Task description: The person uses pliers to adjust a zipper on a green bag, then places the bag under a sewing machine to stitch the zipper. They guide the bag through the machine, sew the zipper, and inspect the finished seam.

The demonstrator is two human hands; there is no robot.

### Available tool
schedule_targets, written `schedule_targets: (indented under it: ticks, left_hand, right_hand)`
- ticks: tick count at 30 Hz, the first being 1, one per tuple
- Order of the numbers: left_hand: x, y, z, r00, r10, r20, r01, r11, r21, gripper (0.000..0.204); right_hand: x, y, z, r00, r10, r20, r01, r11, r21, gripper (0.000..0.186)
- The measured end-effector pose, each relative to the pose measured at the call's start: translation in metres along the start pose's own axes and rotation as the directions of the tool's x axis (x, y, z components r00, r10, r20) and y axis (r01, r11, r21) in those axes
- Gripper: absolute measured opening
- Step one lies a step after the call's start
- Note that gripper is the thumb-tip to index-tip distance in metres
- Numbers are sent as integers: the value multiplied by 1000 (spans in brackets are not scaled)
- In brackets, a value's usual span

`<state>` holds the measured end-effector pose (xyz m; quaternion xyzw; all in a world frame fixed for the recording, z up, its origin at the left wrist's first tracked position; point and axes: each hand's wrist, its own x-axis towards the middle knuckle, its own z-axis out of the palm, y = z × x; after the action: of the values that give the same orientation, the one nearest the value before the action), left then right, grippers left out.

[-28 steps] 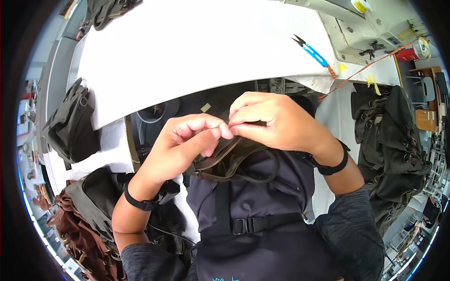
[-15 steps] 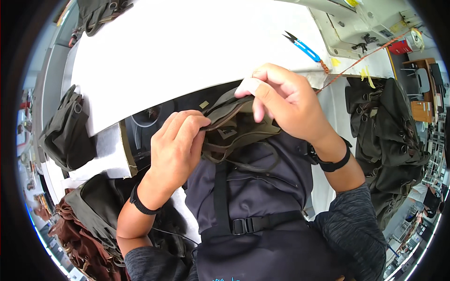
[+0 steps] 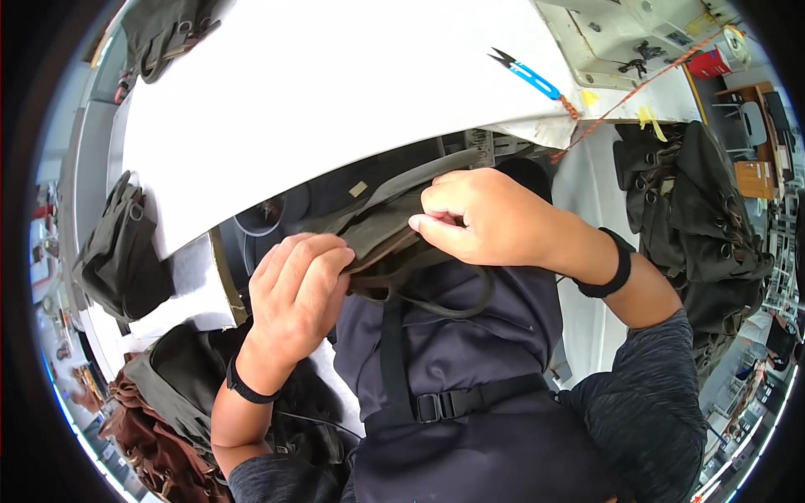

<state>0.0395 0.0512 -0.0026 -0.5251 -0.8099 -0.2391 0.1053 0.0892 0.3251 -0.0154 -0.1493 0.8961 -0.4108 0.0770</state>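
An olive-green fabric bag (image 3: 379, 225) lies across my lap below the table edge, with a zipper along its opening. My left hand (image 3: 295, 289) pinches the left end of the zippered edge, thumb against fingers. Farther right along the same edge, my right hand (image 3: 495, 220) is closed, with thumb and forefinger gripping the fabric by the zipper. The opening is nearly folded together, so little of the inside shows. A thin strap loop (image 3: 482, 298) hangs from the bag over my dark apron (image 3: 470, 352).
Blue thread snips (image 3: 528, 78) on an orange cord lie on the white table (image 3: 335, 84) ahead, beside a pale machine (image 3: 604, 42). Similar green bags (image 3: 688, 210) hang at the right. Another bag (image 3: 122, 251) sits at the left, above brown bags (image 3: 147, 427).
My right hand has turned over and come down, closing onto the zippered edge. The bag's opening, wide before with a label visible inside, is now mostly folded together.
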Motion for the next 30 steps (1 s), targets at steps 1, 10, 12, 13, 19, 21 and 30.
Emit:
schedule_targets:
  ticks: [1,10,12,13,19,21,30]
  left_hand:
    - [2,2,-1,1000,0,8,0,1000,-1,38]
    - [17,11,4,987,116,109,-124,989,75,38]
    - [16,12,-5,980,174,101,-186,975,121,42]
    - [16,15,-5,974,200,108,-213,969,128,45]
    - [12,21,-17,965,238,112,-255,951,174,38]
    - [2,19,-25,961,240,136,-264,944,198,41]
    - [-22,3,-34,966,-200,166,206,978,-21,41]
  right_hand:
    - [2,-3,1,998,40,51,-43,997,69,33]
    - [-10,-23,3,997,-82,-2,82,991,103,32]
    - [-15,-20,-10,994,0,111,-10,996,88,36]
    - [-17,-18,-8,993,-91,73,88,995,39,35]
    - [-21,-27,-10,984,-120,135,108,990,94,35]
    - [-33,3,-17,990,-134,-49,137,989,59,41]
    - [-62,11,-16,981,184,60,-193,961,197,23]
